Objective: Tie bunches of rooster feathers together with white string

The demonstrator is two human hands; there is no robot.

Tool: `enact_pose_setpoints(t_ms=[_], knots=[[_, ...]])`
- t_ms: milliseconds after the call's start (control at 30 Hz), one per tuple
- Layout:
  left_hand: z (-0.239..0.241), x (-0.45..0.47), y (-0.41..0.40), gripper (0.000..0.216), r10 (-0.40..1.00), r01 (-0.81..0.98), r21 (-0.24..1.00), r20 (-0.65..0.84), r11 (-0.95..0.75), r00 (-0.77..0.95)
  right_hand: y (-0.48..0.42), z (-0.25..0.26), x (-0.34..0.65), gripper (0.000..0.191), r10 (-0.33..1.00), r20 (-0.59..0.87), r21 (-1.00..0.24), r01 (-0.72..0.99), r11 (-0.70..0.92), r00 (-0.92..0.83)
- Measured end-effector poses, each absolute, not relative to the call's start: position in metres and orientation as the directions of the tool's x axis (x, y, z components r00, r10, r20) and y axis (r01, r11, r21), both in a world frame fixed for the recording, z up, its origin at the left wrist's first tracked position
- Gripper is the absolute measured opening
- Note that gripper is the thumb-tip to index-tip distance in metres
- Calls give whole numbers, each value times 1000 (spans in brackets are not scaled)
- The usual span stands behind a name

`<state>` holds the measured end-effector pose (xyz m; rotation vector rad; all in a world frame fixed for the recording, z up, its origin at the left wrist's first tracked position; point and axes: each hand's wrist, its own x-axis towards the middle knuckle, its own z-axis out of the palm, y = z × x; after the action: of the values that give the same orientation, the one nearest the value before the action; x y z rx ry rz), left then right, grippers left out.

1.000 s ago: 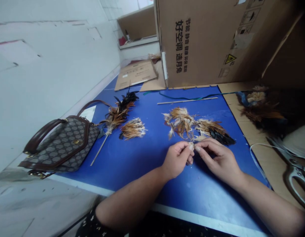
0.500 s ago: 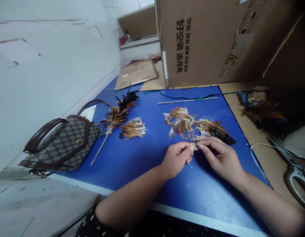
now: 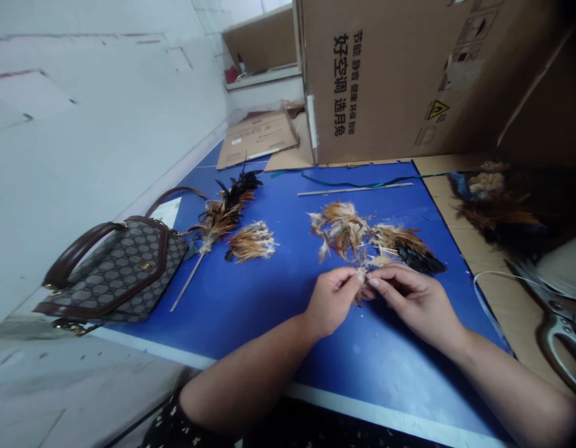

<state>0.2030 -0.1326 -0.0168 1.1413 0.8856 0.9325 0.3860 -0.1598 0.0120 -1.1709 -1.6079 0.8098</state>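
My left hand (image 3: 332, 302) pinches a small pale-and-brown feather bunch (image 3: 361, 274) between thumb and fingers. At its right, my right hand (image 3: 421, 302) is closed in a pinch, thumb and fingertips meeting the same feathers. Brown tips poke out below my left fingers. Just beyond the hands lie a pile of loose tan feathers (image 3: 343, 227) and a heap of brown and black feathers (image 3: 404, 246). Farther left are a smaller feather cluster (image 3: 254, 241) and a stick wrapped with brown and black feathers (image 3: 220, 218), its bare end toward me.
A patterned handbag (image 3: 134, 267) stands on the blue table (image 3: 250, 311) at left. A thin bare stick (image 3: 356, 190) and a green ribbon (image 3: 334, 182) lie at the back, before a large cardboard box (image 3: 385, 81). At right are scissors (image 3: 556, 323) and more dark feathers (image 3: 497, 211).
My right fingertips have shifted slightly left, closer against the left thumb. More brown feather shows beneath my left fingers. The things on the table stay put.
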Motion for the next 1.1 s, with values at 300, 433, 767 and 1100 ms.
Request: enact_pose_setpoints(t_ms=[300,433,767,1100], knots=[[-17,203,-134,39,882,-138,958,-168,251,441,-159,5,388,15,914,406,-847,373,380,-11],[-19,203,-134,40,854,-179,944,-156,277,497,-160,0,387,9,900,436,-841,370,396,26],[-24,205,-133,43,871,-174,949,-155,262,466,-158,0,383,10,846,533,-772,411,485,3],[-10,198,-131,38,871,-66,991,-71,118,487,-160,6,389,16,911,411,-830,395,393,-43]])
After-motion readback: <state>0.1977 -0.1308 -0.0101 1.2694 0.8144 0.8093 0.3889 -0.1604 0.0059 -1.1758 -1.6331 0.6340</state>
